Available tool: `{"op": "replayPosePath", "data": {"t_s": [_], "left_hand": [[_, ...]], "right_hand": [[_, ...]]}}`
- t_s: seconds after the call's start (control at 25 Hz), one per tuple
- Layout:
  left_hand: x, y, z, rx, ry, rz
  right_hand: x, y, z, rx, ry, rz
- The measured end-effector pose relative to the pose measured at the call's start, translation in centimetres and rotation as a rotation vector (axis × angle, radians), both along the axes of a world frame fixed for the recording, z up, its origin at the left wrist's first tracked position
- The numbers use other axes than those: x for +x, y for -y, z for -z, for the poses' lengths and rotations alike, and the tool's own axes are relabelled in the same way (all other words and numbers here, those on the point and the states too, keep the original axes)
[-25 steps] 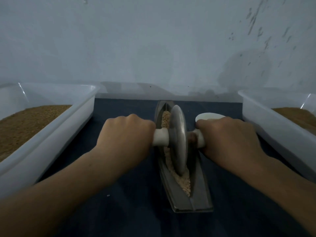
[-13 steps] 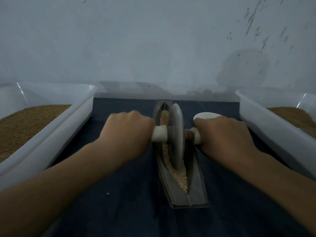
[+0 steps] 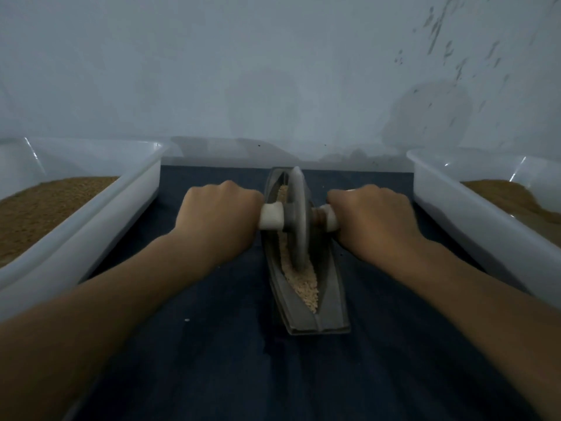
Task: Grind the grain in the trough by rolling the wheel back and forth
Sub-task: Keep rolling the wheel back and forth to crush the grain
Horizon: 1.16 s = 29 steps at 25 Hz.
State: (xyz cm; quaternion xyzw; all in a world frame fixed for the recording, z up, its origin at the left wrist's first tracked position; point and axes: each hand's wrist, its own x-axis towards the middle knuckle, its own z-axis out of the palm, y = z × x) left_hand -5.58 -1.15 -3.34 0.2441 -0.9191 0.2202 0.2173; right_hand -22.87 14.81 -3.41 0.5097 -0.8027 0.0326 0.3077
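Two arms in view, one person. Left grip [image 3: 218,220]: a bare hand, its back and knuckle line showing, the knuckles a low rounded ridge; fingertips and nails are out of sight. Right grip [image 3: 375,221]: likewise bare, back of the hand and knuckles showing, fingertips hidden. Left forearm [image 3: 100,302]: bare from the wrist to the lower left corner of the frame, looming broad near the wide lens. Right forearm [image 3: 473,299]: bare from the wrist to the lower right edge, widening the same way. Both surfaces read smooth and even in dim bluish light; finer detail too blurred to tell.
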Motion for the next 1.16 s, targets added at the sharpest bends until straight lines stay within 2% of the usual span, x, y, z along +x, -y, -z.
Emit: {"op": "replayPosePath", "data": {"t_s": [0.08, 0.16, 0.24, 0.28, 0.44, 0.48, 0.56, 0.68, 0.76, 0.84, 0.88, 0.96, 1.04, 1.16], "left_hand": [[2.2, -1.3, -0.2, -0.107, -0.047, 0.083], [2.2, -1.4, -0.1, -0.103, -0.052, 0.074], [0.8, -0.7, 0.9, -0.033, 0.016, -0.046], [-0.6, 0.2, 0.9, -0.001, -0.009, -0.072], [-3.8, 1.8, -1.7, 0.107, 0.037, -0.094], [-3.5, 1.5, -1.8, 0.1, 0.052, -0.084], [-1.1, 0.4, -0.9, 0.025, 0.026, -0.022], [3.0, -1.3, 0.0, -0.089, -0.056, 0.132], [2.5, -1.1, -0.3, -0.068, -0.054, 0.116], [0.5, -0.4, 0.1, -0.023, 0.015, -0.016], [-1.1, 0.7, 0.2, 0.006, -0.017, -0.042], [-3.3, 2.1, -0.6, 0.094, -0.033, -0.083], [-3.4, 2.4, -0.8, 0.174, -0.03, -0.1], [-0.4, 0.7, 0.3, 0.045, -0.053, -0.001]], "right_hand": [[0.9, -2.6, 0.3, -0.048, -0.118, -0.052], [1.1, -3.1, 0.3, -0.083, -0.156, -0.036], [0.8, -1.2, 0.3, -0.042, -0.116, 0.027], [0.2, 0.4, 0.3, -0.028, -0.059, 0.048], [-1.2, 3.9, -0.9, 0.026, 0.162, 0.118], [-1.1, 3.3, -1.0, 0.033, 0.161, 0.109], [-0.4, 0.6, -0.3, 0.035, 0.035, 0.041], [1.5, -3.2, 0.1, -0.073, -0.106, -0.095], [1.3, -3.3, 0.0, -0.044, -0.093, -0.067], [0.8, -1.2, 0.3, 0.025, -0.07, 0.071], [0.2, 0.5, 0.0, 0.021, -0.02, 0.1], [-0.6, 3.6, -1.4, 0.05, 0.104, 0.121], [-0.9, 4.5, -2.7, 0.114, 0.139, 0.101], [-0.1, 1.0, -1.5, 0.103, 0.055, 0.033]]}}
